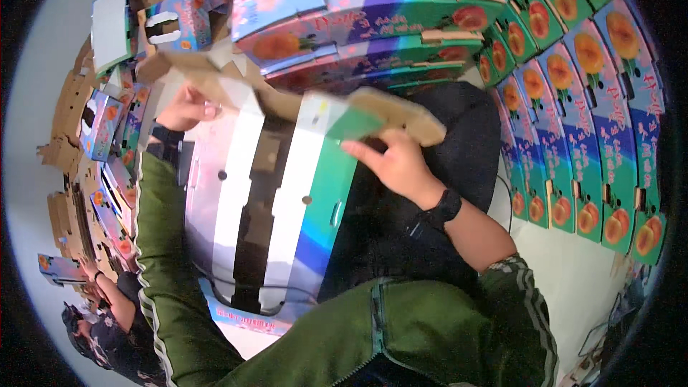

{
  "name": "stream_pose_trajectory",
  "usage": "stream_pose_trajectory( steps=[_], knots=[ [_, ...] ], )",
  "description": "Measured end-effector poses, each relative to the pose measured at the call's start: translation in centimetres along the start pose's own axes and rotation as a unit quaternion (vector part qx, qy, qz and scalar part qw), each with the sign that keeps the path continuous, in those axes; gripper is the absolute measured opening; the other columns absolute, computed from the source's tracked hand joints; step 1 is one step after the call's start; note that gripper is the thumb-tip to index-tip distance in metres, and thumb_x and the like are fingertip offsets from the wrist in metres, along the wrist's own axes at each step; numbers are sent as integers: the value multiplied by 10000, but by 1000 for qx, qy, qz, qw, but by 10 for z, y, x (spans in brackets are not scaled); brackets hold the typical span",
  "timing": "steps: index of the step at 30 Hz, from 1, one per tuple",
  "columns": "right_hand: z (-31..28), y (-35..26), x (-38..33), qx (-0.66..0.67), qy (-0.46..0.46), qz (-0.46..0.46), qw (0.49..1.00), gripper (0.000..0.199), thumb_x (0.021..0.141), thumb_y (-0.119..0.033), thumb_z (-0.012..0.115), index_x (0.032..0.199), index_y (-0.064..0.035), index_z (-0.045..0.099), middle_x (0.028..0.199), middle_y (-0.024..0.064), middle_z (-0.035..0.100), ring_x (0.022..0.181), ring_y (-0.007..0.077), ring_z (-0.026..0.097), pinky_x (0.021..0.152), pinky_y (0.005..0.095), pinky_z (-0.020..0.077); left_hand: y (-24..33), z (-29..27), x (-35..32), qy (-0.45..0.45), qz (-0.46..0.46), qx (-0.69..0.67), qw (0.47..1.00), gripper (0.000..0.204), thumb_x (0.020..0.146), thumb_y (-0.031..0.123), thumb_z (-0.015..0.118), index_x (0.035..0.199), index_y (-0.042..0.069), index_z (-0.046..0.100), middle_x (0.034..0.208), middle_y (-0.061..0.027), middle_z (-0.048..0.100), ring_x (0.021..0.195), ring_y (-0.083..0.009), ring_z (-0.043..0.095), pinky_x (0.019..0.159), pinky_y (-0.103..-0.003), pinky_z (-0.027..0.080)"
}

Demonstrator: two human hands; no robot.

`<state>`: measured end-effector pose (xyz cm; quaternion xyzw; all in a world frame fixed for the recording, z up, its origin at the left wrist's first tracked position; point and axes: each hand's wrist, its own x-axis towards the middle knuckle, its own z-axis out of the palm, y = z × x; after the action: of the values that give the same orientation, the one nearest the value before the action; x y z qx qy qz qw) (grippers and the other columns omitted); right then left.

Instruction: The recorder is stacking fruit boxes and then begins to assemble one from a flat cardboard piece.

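At the blurred pink side of a cardboard box, bent fingers of the left hand are seen; at its green side, the right hand is spread, thumb apart. Whether either grips cannot be told. The box is centred before the body, surrounded by fruit-printed boxes.

Pale floor (curved toward the rim); printed cartons rise in rows, apparently straight from it; thin dark cable beside them.

Brown rounded cardboard flap blurred. Right hand's fingertips partly hidden at it. Co-worker in dark patterned clothing partly hidden behind olive-green striped sleeve.
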<state>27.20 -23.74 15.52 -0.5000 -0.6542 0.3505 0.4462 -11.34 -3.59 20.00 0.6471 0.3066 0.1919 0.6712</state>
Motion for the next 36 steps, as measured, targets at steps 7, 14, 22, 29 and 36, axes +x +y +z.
stream_pose_trajectory(
  steps=[7, 14, 22, 29, 36],
  knots=[
    [-39, -16, 92, 207, 98, -7, 973, 283, 862, -125, 723, 1089, 21, 638, 993, 101, 717, 908, 128, 667, 817, 280, 512, 75, 1, 51, 75, 117, -7, 990, 497, 832, 129, 708, 1284, 52, 515, 1150, -31, 626, 1060, -136, 585, 966, -310, 439],
    [-68, -74, 87, 82, 153, -101, 980, 301, 827, -121, 741, 1068, 17, 626, 933, 96, 697, 812, 148, 633, 729, 292, 489, 85, 53, 21, 177, 242, -20, 954, 466, 883, 135, 635, 1307, 42, 466, 1208, -79, 585, 1120, -181, 560, 971, -327, 444],
    [-80, -169, 71, -29, 145, -273, 951, 332, 864, 1, 674, 1174, 40, 562, 1076, 89, 658, 952, 139, 612, 821, 254, 465, 133, 30, -73, 344, 398, 103, 844, 544, 948, 368, 547, 1355, 22, 442, 1297, -113, 543, 1167, -218, 539, 1029, -351, 421],
    [-123, -243, 129, 160, 22, -415, 895, 634, 816, -48, 717, 1331, 2, 350, 1152, 143, 615, 1030, 182, 599, 885, 309, 478, 249, 73, -56, 396, 463, 105, 786, 352, 981, 229, 512, 1281, 46, 511, 1158, -75, 611, 1055, -138, 602, 924, -245, 465],
    [-49, -190, 99, 0, 217, -422, 880, 355, 799, -33, 724, 1101, -11, 541, 1034, 150, 596, 868, 248, 625, 746, 338, 498, 146, 18, -126, 455, 266, 133, 840, 226, 971, 272, 588, 1056, 88, 490, 1048, -11, 553, 964, -115, 553, 809, -242, 467]
  ],
)
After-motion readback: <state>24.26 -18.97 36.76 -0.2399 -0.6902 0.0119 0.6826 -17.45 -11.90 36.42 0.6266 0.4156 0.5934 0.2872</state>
